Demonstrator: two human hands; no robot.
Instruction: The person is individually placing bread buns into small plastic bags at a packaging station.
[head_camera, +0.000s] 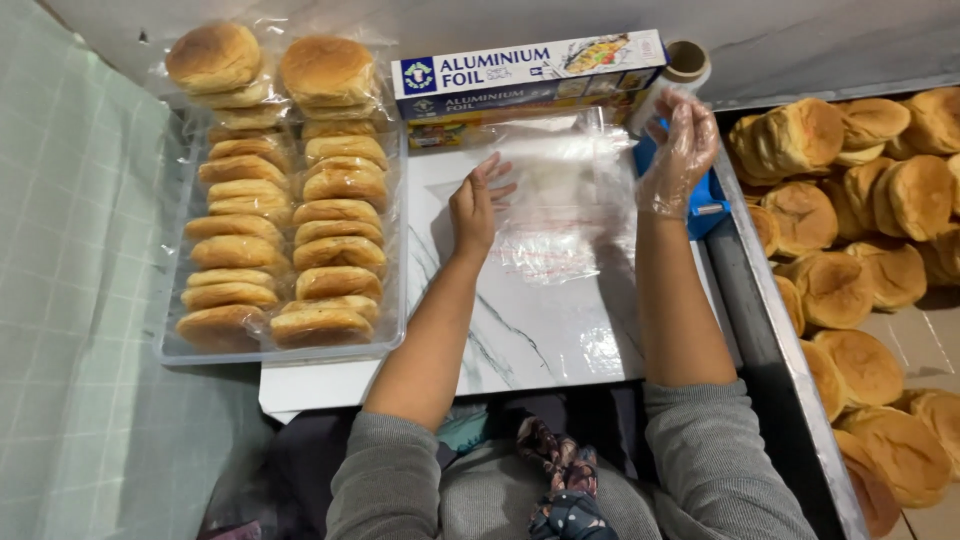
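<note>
A sheet of clear cling film (560, 195) lies spread on a white marble-patterned board (520, 330). My bare left hand (474, 208) presses flat on the film's left edge, fingers apart. My right hand (678, 152), in a thin clear plastic glove, is raised at the film's right side, next to the roll of film (683, 68) and a blue cutter (700, 200). Whether its fingers pinch the film is unclear.
A long blue and white foil box (525, 72) lies across the far end of the board. A clear tray (185, 345) of two rows of bagged buns (290, 190) sits on the left. Several loose buns (860, 250) fill a box on the right.
</note>
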